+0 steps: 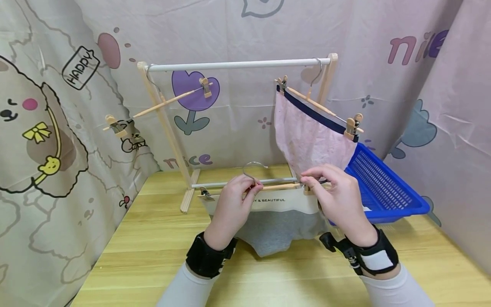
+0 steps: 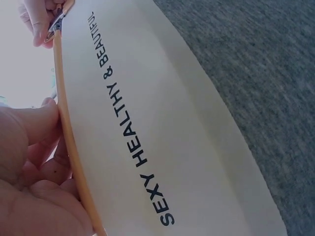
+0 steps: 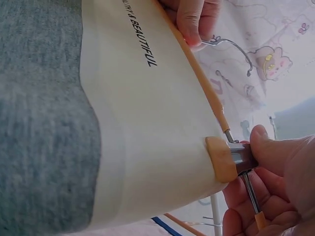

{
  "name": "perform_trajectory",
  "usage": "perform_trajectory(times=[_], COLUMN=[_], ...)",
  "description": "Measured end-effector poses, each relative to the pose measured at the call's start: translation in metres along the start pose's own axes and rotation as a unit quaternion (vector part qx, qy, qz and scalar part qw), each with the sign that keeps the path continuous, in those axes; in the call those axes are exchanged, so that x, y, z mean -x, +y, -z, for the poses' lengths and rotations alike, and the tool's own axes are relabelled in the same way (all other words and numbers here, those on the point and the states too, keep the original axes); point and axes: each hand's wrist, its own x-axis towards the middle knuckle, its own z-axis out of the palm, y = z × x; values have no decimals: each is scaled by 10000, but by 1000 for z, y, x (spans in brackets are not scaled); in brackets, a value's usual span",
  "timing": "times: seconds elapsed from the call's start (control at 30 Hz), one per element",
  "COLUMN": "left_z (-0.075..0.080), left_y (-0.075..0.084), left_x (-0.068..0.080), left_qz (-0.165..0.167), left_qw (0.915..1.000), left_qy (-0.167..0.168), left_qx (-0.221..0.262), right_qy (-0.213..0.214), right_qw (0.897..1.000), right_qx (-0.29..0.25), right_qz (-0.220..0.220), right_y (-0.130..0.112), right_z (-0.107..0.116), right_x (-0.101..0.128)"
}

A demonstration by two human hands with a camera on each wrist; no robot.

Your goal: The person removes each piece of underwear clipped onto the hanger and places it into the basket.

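Grey underpants (image 1: 278,228) with a cream, printed waistband (image 2: 142,123) hang from a clip hanger (image 1: 281,186) held above the table. My left hand (image 1: 238,204) grips the hanger's bar at its middle, just under the metal hook (image 1: 254,163). With thumb and fingers, my right hand (image 1: 342,197) pinches the right clip (image 3: 221,160), whose wooden jaw lies over the waistband's edge. At the other end of the bar, the left clip (image 1: 206,192) sits at the waistband's corner. Part of the bar is hidden behind my left fingers.
Behind my hands stands a rack with a white rail (image 1: 238,65). A bare clip hanger (image 1: 165,103) hangs at its left, and pink underpants (image 1: 307,132) with a dark waistband hang at its right. A blue basket (image 1: 387,183) stands to the right on the wooden table (image 1: 142,251).
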Motion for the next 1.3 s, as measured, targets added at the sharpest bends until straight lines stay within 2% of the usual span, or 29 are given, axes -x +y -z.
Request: perform_trajectory(times=[0.37, 0.73, 0.9, 1.0, 1.1, 1.17, 1.23, 1.3], left_z=[0, 0, -1, -1, -2, -2, -2, -3], left_y=[1, 1, 0, 0, 0, 2, 3, 3], left_x=[1, 0, 1, 1, 1, 2, 2, 3], left_qz=[-119, 42, 53, 58, 75, 91, 76, 59], left_qw=[9999, 10000, 9999, 9998, 9996, 9995, 9993, 9989], left_qy=[-15, -47, -61, -104, -138, -181, -243, -321], left_qx=[-86, -63, -140, -175, -232, -245, -283, -329], right_qy=[-92, -778, -943, -711, -268, -122, -280, -623], right_qw=[9997, 9950, 9925, 9959, 9970, 9927, 9876, 9839], right_qx=[152, 380, 512, 524, 418, 303, 222, 226], right_qz=[-174, -496, -583, -204, 597, 1161, 1528, 1657], right_y=[-2, -2, -2, -4, -10, -16, -24, -30], right_z=[3, 6, 5, 2, -5, -13, -20, -27], right_x=[-1, -3, -2, 0, 3, 5, 10, 16])
